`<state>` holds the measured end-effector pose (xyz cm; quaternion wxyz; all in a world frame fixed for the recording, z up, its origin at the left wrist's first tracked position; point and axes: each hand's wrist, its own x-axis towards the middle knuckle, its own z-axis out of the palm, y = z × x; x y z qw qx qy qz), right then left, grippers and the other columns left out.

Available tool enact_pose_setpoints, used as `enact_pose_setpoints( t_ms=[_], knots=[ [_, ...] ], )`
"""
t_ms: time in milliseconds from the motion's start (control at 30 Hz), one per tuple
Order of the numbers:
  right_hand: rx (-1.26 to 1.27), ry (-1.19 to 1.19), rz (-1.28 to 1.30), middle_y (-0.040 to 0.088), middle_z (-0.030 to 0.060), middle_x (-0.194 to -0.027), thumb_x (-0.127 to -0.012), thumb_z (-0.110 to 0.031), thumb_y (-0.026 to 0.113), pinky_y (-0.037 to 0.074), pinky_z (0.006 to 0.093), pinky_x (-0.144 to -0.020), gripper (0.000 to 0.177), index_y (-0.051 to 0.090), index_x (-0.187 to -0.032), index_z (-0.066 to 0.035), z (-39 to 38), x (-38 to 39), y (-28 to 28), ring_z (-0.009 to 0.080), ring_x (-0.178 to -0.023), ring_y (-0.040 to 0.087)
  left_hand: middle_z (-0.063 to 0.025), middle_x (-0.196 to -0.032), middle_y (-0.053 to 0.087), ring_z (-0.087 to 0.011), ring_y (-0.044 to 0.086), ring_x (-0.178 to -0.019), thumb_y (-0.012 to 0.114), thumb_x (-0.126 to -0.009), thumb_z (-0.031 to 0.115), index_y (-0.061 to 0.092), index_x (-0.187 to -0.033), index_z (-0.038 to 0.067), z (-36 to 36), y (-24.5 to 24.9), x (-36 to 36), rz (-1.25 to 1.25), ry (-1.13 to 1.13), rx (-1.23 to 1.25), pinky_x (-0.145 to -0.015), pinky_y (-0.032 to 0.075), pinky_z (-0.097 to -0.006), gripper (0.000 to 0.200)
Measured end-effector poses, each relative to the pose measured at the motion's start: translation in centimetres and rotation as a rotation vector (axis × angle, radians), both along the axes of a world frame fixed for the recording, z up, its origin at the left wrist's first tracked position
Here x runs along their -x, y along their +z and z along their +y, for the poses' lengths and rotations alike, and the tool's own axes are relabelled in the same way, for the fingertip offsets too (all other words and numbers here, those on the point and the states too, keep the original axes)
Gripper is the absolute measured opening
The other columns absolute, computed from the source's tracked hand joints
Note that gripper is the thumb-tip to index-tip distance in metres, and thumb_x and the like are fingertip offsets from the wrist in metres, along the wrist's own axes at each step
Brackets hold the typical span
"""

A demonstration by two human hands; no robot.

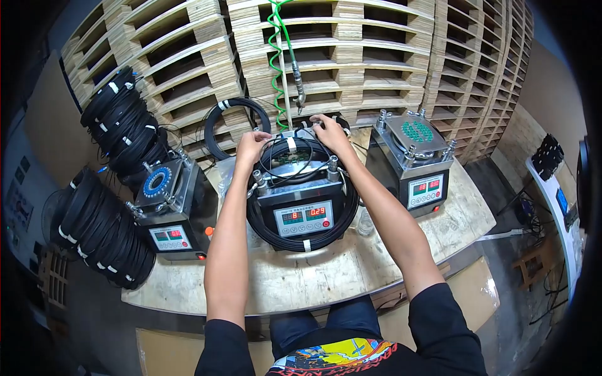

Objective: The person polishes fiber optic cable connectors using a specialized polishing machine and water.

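A large coil of black cable (pixel 306 244) hangs around the middle machine (pixel 303 219), whose red display reads 8 and 0.29. My left hand (pixel 253 145) is at the coil's upper left, fingers pinched near a thin loop of cable; what they hold is too small to name. Behind the machine's upper right, my right hand (pixel 330 133) has its fingers bent together beside the cable and a metal part, with their grip not clear. White tape (pixel 291 145) wraps the top of the coil between both hands. The machine's top plate is partly hidden by cable.
Similar machines stand at left (pixel 169 207) and right (pixel 414 163). Stacked black coils (pixel 103 225) lie far left, another coil (pixel 216 128) leans behind. A green spiral hose (pixel 274 62) hangs before wooden pallets (pixel 376 56). A small clear jar (pixel 365 224) sits beside the middle machine.
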<state>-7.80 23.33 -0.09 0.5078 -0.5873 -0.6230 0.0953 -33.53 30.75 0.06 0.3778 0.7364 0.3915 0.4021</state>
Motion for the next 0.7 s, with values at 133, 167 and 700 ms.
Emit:
enact_pose_setpoints(
  t_ms=[133,167,700],
  knots=[
    [0.007,0.008,0.024,0.067,0.0267,-0.114,-0.088,-0.02,0.06,0.05,0.0454,-0.096,0.035,0.067,-0.119,-0.006,-0.1,0.0,0.1,0.042,-0.109,0.064,-0.0091,-0.091,0.074,-0.0115,0.068,-0.076,0.066,-0.092,0.008,0.073,-0.106,-0.006,-0.7,-0.5,0.1,-0.059,0.133,-0.034,-0.071,0.053,-0.0226,0.021],
    [0.009,-0.011,0.005,0.069,0.0231,-0.113,-0.089,-0.021,0.06,0.05,0.0424,-0.096,0.034,0.067,-0.12,-0.006,-0.1,0.2,0.3,0.0383,-0.109,0.066,-0.0099,-0.09,0.074,-0.0122,0.069,-0.076,0.066,-0.093,0.013,0.073,-0.105,-0.006,-1.4,-0.1,0.0,-0.063,0.158,-0.057,-0.069,0.053,-0.0228,0.024],
    [0.013,-0.012,0.018,0.068,0.0258,-0.113,-0.091,-0.021,0.058,0.05,0.0461,-0.097,0.034,0.067,-0.12,-0.004,-0.7,0.3,0.7,0.0426,-0.111,0.063,-0.0048,-0.086,0.072,-0.0098,0.066,-0.077,0.066,-0.094,0.02,0.074,-0.108,-0.001,-1.7,0.3,0.1,-0.132,0.027,-0.067,-0.071,0.049,-0.0234,0.027]
  ],
)
